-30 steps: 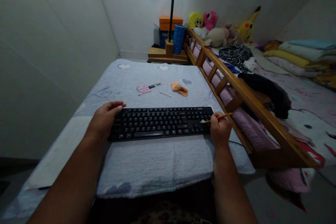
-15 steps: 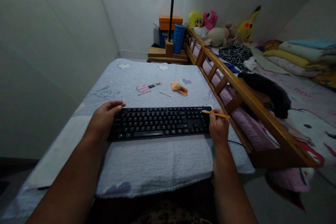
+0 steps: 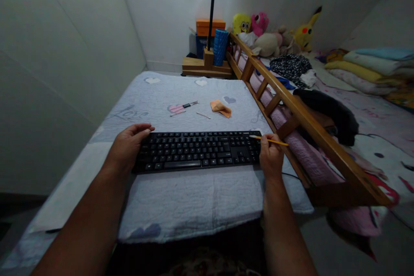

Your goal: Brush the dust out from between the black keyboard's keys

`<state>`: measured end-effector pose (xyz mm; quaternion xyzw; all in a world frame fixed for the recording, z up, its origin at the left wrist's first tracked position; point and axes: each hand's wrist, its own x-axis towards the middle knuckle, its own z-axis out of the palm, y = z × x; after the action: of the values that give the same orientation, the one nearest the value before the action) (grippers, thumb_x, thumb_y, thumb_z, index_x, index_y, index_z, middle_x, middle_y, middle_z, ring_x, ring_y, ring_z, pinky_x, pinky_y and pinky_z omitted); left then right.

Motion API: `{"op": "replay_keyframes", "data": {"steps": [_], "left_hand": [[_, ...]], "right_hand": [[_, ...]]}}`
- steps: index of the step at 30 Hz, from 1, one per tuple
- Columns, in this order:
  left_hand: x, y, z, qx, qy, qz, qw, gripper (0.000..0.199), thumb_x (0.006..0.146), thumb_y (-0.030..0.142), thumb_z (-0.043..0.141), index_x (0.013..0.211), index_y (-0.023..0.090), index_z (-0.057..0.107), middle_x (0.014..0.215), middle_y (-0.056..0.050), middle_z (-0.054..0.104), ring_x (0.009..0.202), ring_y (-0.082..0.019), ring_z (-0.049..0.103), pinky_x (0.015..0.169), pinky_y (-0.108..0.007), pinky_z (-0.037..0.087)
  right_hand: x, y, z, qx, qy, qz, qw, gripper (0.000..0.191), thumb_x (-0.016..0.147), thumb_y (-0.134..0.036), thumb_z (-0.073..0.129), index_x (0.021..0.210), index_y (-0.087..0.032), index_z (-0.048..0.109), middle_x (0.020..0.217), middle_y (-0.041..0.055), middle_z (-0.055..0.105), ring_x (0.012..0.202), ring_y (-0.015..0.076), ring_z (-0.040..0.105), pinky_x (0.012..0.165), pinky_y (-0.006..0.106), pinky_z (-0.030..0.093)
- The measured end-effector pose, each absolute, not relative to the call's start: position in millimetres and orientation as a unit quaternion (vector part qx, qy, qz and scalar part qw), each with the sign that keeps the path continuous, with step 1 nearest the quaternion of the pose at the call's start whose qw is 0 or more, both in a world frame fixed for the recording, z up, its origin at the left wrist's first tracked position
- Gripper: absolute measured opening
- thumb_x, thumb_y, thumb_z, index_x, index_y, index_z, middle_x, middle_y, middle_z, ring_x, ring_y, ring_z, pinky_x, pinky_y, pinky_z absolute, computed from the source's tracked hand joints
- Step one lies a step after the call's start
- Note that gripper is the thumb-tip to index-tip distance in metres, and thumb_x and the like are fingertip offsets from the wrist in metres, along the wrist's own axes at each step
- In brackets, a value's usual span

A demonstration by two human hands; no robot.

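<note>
A black keyboard [image 3: 194, 151] lies flat on a pale blue quilted cloth [image 3: 194, 198]. Its left end is gripped by my left hand [image 3: 129, 144], with the fingers along the back corner. At the right end, my right hand [image 3: 271, 155] pinches a thin yellow brush [image 3: 274, 141]; the pale tip points left over the keyboard's upper right keys. Beyond the keyboard lie an orange cloth [image 3: 221, 108], a cotton swab [image 3: 203, 115], another swab [image 3: 177, 113] and a small tool with a black handle [image 3: 186, 105].
A wooden bed rail [image 3: 291, 105] runs along the right side. Behind it are plush toys [image 3: 267, 44], folded bedding [image 3: 375, 67] and dark clothes. At the back stand a black pole [image 3: 212, 4], an orange box [image 3: 210, 27] and a blue roller [image 3: 220, 47].
My right hand has shifted slightly to the right with the yellow brush, uncovering a little more of the keyboard's right end. My left hand has stayed in place.
</note>
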<state>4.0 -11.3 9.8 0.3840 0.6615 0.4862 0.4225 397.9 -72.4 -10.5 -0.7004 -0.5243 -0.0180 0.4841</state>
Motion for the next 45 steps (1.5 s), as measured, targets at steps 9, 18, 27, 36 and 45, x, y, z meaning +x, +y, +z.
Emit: {"op": "replay_keyframes", "data": {"steps": [9,18,27,36,45], "left_hand": [[2.7,-10.5,7.4,0.378,0.654,0.494,0.431,0.035,0.064,0.036,0.076,0.095,0.020,0.072,0.104,-0.005,0.076,0.078,-0.018,0.065,0.068,-0.027,0.050],[7.7,-14.0,16.4,0.373,0.664,0.487,0.427,0.032,0.065,0.034,0.076,0.094,0.020,0.072,0.096,-0.005,0.075,0.074,-0.018,0.064,0.067,-0.028,0.050],[6.3,-12.7,13.5,0.377,0.667,0.485,0.422,0.032,0.065,0.034,0.075,0.094,0.020,0.072,0.093,-0.005,0.075,0.074,-0.018,0.064,0.067,-0.028,0.050],[6.9,-13.5,15.0,0.370,0.664,0.486,0.432,0.033,0.066,0.034,0.076,0.095,0.020,0.073,0.097,-0.005,0.075,0.072,-0.016,0.062,0.065,-0.027,0.049],[7.1,-13.8,16.6,0.359,0.668,0.480,0.441,0.028,0.068,0.030,0.077,0.094,0.021,0.074,0.091,-0.002,0.074,0.068,-0.016,0.058,0.061,-0.028,0.045]], "right_hand": [[403.3,-77.8,-10.4,-0.748,-0.508,-0.031,0.426,0.026,0.088,-0.045,0.040,0.075,-0.025,0.051,0.069,0.0041,0.060,0.072,0.0244,0.057,0.070,0.035,0.039],[403.1,-87.3,-2.0,-0.740,-0.499,-0.062,0.447,0.023,0.085,-0.038,0.041,0.067,-0.026,0.048,0.059,0.0013,0.053,0.065,0.0225,0.054,0.066,0.033,0.039],[403.1,-78.5,-9.4,-0.709,-0.535,-0.005,0.459,0.029,0.095,-0.048,0.041,0.087,-0.023,0.055,0.083,0.0044,0.064,0.083,0.0232,0.060,0.078,0.034,0.045],[407.9,-86.6,2.6,-0.739,-0.545,0.003,0.396,0.030,0.088,-0.047,0.042,0.073,-0.025,0.054,0.066,0.0031,0.060,0.071,0.0237,0.057,0.067,0.033,0.039],[414.0,-99.2,14.3,-0.762,-0.536,0.034,0.362,0.027,0.083,-0.042,0.042,0.066,-0.025,0.054,0.056,0.0018,0.055,0.061,0.0231,0.054,0.062,0.033,0.036]]}}
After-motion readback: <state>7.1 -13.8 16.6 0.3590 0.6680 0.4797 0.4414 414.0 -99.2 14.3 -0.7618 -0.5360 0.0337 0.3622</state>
